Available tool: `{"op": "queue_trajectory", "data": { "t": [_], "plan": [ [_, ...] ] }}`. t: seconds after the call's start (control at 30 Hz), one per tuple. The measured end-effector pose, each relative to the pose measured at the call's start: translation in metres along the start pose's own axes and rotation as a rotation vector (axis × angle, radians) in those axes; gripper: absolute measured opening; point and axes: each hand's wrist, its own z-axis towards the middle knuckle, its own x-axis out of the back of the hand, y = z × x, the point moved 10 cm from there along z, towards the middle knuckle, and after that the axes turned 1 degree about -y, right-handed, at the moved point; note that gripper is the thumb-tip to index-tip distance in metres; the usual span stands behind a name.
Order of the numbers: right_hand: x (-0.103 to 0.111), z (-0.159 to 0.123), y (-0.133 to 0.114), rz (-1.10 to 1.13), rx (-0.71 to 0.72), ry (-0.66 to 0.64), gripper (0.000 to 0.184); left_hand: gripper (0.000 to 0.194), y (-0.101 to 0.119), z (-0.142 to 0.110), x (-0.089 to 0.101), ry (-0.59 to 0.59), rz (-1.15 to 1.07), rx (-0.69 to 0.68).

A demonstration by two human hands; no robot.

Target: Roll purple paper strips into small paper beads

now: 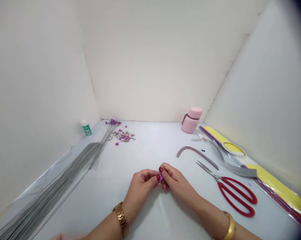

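Observation:
My left hand and my right hand meet low over the white table, fingertips pinched together on a small purple shiny piece. Both hands are closed on it. A gold watch sits on my left wrist and a gold bangle on my right. Most of the purple piece is hidden by my fingers.
A bundle of thin grey wires lies along the left wall. A pile of small purple and silver pieces and a green-capped glue bottle sit at the back left. Red scissors, grey paper strips, a tape roll, a pink bottle and yellow sheets are at the right.

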Motion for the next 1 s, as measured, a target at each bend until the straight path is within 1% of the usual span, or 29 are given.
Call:
{"op": "queue_trajectory", "data": {
  "t": [0.07,0.17,0.23,0.37,0.5,0.6,0.73,0.77,0.83,1.0],
  "plan": [
    [-0.003,-0.002,0.005,0.065,-0.007,-0.001,0.03,0.013,0.0,0.0,-0.004,-0.028,0.002,-0.007],
    [-0.003,-0.005,0.008,0.165,0.013,0.025,0.023,0.014,-0.004,0.001,-0.002,0.002,0.0,0.014],
    [-0.003,-0.006,0.011,0.238,0.006,0.031,0.021,0.015,-0.007,0.0,0.0,0.009,0.006,0.046],
    [-0.007,-0.004,0.024,0.45,-0.098,-0.018,0.025,0.02,-0.01,0.0,-0.005,-0.052,0.011,0.079],
    [-0.008,-0.004,0.031,0.561,-0.17,-0.02,0.026,0.021,-0.008,0.002,-0.01,-0.084,0.017,0.071],
    [-0.007,-0.004,0.031,0.59,-0.157,-0.004,0.027,0.019,-0.01,0.002,-0.008,-0.048,-0.008,0.081],
    [-0.002,-0.004,0.025,0.557,-0.099,0.026,0.02,0.016,-0.015,0.001,0.004,0.075,-0.092,0.116],
    [-0.001,-0.004,0.025,0.555,-0.096,0.032,0.019,0.016,-0.015,0.0,0.006,0.085,-0.085,0.114],
    [-0.001,-0.005,0.025,0.58,-0.108,0.029,0.018,0.014,-0.01,0.001,0.005,0.07,-0.021,0.082],
    [-0.012,-0.006,0.026,0.734,-0.175,-0.073,0.018,0.018,0.012,0.001,-0.002,-0.015,0.165,-0.054]
  ]
}}
